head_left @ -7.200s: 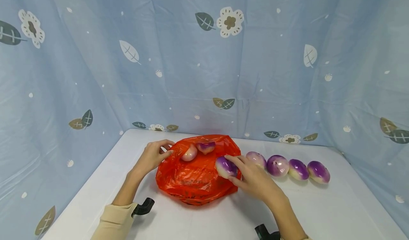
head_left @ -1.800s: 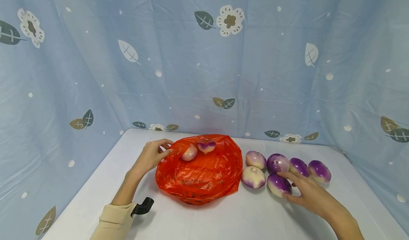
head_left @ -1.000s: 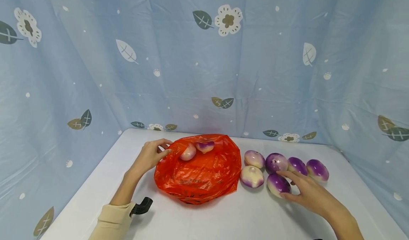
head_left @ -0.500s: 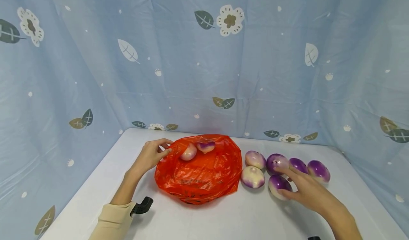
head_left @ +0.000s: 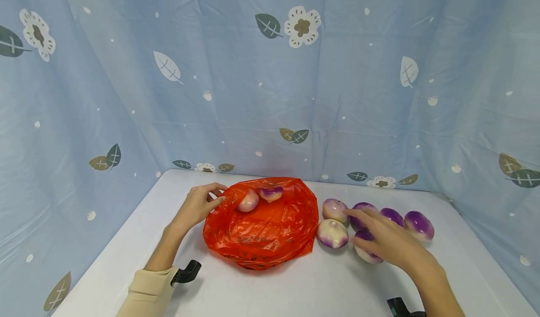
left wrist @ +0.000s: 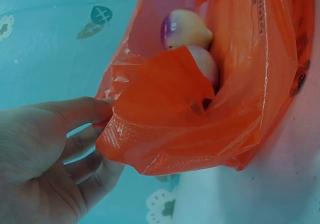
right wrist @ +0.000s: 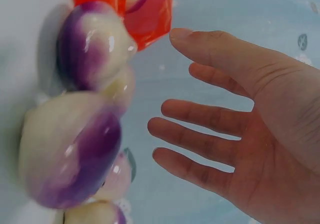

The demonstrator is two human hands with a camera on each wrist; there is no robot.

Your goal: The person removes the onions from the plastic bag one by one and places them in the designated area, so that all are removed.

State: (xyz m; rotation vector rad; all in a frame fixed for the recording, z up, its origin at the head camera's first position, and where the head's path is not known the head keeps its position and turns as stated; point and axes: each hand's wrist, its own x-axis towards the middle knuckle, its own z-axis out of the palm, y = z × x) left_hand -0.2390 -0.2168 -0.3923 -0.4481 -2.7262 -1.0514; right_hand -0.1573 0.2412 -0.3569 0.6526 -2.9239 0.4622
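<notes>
Six onions [head_left: 332, 234] sit right of the bag [head_left: 261, 232], the last now placed, just freed by the spread right hand [head_left: 388, 239], while the left hand [head_left: 200, 207] holds the bag's rim.

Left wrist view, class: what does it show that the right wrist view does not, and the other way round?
Only the left wrist view: the left hand, pinching the red bag by its rim.
Only the right wrist view: the right hand, fingers extended and holding nothing, and purple-and-white vegetables outside the bag.
Both: part of the bag, such vegetables, and the blue leaf-printed curtain.
</notes>
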